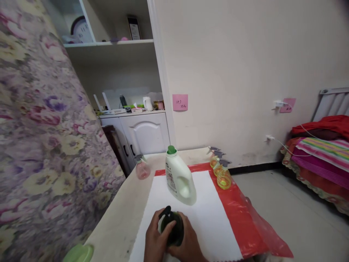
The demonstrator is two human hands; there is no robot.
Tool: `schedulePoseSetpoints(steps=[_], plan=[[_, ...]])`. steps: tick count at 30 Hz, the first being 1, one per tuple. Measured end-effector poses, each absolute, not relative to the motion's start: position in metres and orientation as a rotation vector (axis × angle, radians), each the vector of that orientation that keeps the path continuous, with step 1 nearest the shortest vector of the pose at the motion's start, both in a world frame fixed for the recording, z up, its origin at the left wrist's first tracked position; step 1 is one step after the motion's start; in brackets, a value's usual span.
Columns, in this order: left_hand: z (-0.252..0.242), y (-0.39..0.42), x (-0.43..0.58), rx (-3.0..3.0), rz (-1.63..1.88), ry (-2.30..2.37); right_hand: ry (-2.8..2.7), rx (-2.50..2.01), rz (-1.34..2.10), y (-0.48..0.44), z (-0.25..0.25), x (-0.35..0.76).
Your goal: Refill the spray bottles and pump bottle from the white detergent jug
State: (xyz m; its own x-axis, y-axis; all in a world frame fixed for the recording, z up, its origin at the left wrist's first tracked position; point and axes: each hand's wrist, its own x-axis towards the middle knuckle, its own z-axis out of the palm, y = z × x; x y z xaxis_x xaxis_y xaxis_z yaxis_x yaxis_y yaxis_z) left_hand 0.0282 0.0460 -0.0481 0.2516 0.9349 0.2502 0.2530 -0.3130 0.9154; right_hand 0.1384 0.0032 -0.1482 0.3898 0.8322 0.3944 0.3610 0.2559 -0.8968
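Both my hands wrap round a dark green pump bottle [172,226] standing on the white sheet [209,214] near the table's front edge. My left hand [155,238] grips its left side with the thumb by the black pump head. My right hand [188,243] holds its right side. Just behind it stands a white detergent jug [180,178] with a green cap.
Two yellow spray bottles [223,176] stand at the far right on red plastic [240,207]; a pink spray bottle [142,168] sits far left. A green lid [79,253] lies front left. A flowered curtain [40,138] hangs left, white cabinets [144,133] behind, a bed [324,153] right.
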Motion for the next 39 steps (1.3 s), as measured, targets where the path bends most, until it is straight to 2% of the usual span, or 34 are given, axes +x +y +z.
schedulePoseSetpoints(steps=[8,39], plan=[[-0.035,0.047,0.027,1.853,1.061,0.99,-1.186,-1.304,0.502,0.002,-0.142,0.14],[-0.059,0.054,0.018,1.807,1.081,1.021,-1.146,-1.305,0.538,-0.001,-0.137,0.138]])
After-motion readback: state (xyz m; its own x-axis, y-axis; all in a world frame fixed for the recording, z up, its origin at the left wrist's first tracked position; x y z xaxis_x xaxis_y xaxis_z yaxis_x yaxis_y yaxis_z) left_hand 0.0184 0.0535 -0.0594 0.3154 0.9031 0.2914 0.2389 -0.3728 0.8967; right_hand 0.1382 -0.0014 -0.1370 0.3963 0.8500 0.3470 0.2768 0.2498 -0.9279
